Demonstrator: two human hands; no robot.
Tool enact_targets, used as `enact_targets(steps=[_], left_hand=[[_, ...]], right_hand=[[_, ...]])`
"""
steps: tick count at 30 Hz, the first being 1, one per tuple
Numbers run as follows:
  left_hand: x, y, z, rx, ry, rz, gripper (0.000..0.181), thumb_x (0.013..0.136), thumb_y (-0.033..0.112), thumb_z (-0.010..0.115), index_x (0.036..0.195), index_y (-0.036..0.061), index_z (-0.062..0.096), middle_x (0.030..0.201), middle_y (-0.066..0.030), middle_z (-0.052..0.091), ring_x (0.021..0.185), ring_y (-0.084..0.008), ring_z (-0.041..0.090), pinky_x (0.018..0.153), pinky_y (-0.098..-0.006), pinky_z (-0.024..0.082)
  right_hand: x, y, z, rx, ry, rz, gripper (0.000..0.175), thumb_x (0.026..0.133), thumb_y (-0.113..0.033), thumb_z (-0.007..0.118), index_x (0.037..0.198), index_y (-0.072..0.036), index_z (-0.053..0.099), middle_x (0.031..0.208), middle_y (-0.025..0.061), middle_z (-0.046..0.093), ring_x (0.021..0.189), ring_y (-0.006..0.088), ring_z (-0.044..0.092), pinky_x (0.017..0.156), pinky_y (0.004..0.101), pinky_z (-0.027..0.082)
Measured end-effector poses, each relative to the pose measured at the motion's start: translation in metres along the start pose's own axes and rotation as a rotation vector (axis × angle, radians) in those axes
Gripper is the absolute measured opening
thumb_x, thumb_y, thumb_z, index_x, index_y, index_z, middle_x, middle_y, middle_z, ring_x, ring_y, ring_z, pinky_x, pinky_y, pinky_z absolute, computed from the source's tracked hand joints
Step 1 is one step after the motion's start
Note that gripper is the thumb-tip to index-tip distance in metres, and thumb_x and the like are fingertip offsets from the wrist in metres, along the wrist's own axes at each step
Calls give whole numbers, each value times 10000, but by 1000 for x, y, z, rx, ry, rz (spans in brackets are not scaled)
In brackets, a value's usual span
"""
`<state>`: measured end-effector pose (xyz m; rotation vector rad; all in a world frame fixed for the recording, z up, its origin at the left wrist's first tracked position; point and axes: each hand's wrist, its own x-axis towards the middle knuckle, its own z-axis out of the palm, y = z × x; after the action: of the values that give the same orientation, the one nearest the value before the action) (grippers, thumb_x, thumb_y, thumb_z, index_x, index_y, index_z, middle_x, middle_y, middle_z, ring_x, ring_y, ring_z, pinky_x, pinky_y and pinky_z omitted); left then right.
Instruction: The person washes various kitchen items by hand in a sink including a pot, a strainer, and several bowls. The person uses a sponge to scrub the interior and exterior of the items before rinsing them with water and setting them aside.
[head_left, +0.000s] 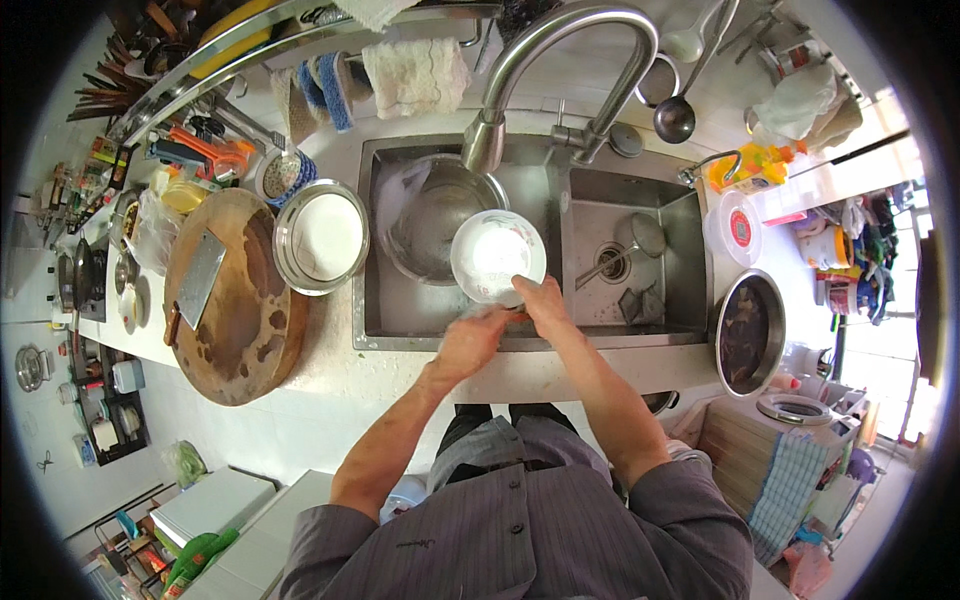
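Note:
A white bowl (480, 281) with a floral pattern is held over the left sink basin, its inside washed out by glare. My right hand (545, 306) grips its near right edge, thumb over the rim. Blurred, my left hand (474, 339) is at the bowl's near side with curled fingers; whether it grips the bowl is unclear. Beneath and behind the bowl, a large metal basin (409, 251) sits in the left sink basin (420, 311). The gooseneck faucet (484, 142) has its spout over the metal basin, just behind the bowl.
Left of the sink are a metal bowl (283, 262) with white contents and a round wooden chopping board (247, 337) bearing a cleaver (201, 277). A metal strainer ladle (646, 234) lies in the right sink basin (589, 210). A steel pot (720, 352) with dark contents stands at the right.

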<state>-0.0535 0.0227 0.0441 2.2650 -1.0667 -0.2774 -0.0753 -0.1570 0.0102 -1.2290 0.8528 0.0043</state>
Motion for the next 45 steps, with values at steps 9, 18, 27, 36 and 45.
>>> enact_targets(steps=[9,18,27,36,45], left_hand=[[8,-92,-8,102,-380,-362,247,890,270,561,1041,109,673,1041,-205,633,971,-356,631,829,-475,508],[23,-118,18,-176,-457,-764,687,799,387,622,1339,-12,480,1302,-243,557,1234,-353,521,1026,-409,417],[26,-131,34,-567,-302,-981,487,778,339,684,1106,-17,631,957,-179,677,867,-281,645,782,-376,522],[17,-105,21,-628,-30,-735,321,874,242,612,1053,-20,664,961,-180,681,897,-315,634,795,-412,501],[2,-80,-8,-473,414,-275,273,892,75,572,1159,52,627,894,-216,670,877,-412,634,750,-431,512]], right_hand=[[45,22,-9,-1112,-247,36,430,839,-282,643,1090,67,618,940,200,697,775,307,695,716,414,548],[100,90,5,-1022,-172,516,432,866,-347,686,1099,13,637,1045,194,669,719,296,683,496,415,531],[44,19,10,-1218,-219,87,349,821,-207,506,909,93,662,879,268,684,859,377,689,751,479,534],[4,-26,1,-1262,-65,-560,325,929,-315,517,1065,-50,647,865,223,682,828,411,657,743,477,518],[18,5,-17,-444,-236,-550,436,775,-38,624,1210,-53,607,1029,145,674,860,247,657,721,344,536]])
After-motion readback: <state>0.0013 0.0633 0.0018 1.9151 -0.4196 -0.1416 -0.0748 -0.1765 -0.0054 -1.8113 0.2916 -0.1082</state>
